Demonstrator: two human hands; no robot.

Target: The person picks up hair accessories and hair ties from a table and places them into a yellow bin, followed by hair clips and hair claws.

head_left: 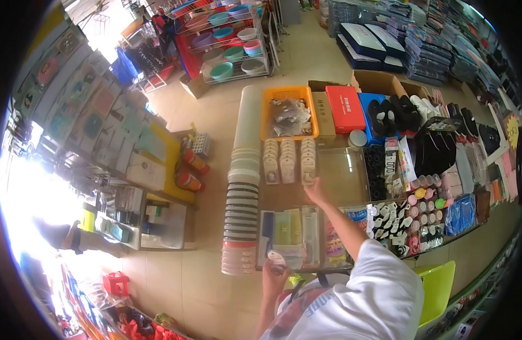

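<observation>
My left hand (276,279) is near the front edge of the display table, its fingers closed around a small clear packet with a white oval card (276,259). My right hand (314,191) reaches forward over the table, its fingers closed at the near end of a row of white-carded packets (308,160). Two similar rows of packets (287,161) lie to its left, overlapping one another. Behind them an orange basket (266,123) holds a heap of small clear packets. What the cards carry is too small to make out.
Stacked plastic buckets (241,212) line the table's left side. A red box (345,109), black shoes (405,110) and trays of small goods (385,224) lie to the right. A green chair (436,289) stands beside me. Another person's arm (74,238) shows at far left.
</observation>
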